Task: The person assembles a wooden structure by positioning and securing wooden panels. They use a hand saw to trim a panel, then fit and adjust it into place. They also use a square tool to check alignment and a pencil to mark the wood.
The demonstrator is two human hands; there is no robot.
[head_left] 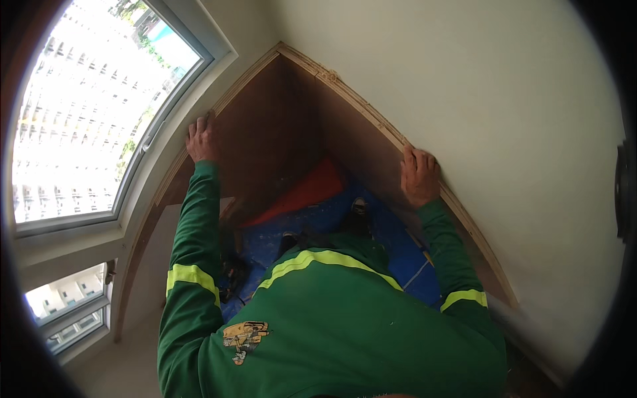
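Observation:
Brown wooden panels line the lower walls and meet in a corner, with a pale wood trim strip along their top edges. My left hand [201,139] lies on the left trim [249,79] beside the window, fingers stretched out and a little apart. On the other side my right hand [419,178] rests against the right trim [371,114], its fingers laid over the top edge. The left brown panel [255,119] and right brown panel [355,136] stand below the strips. Neither hand visibly holds a loose thing.
At the left is a large grey-framed window [123,199], with a smaller window [73,318] below it. A blue sheet [391,245] covers the floor, and a red sheet [305,192] lies near the corner. Dark objects [233,275] sit beside my left arm.

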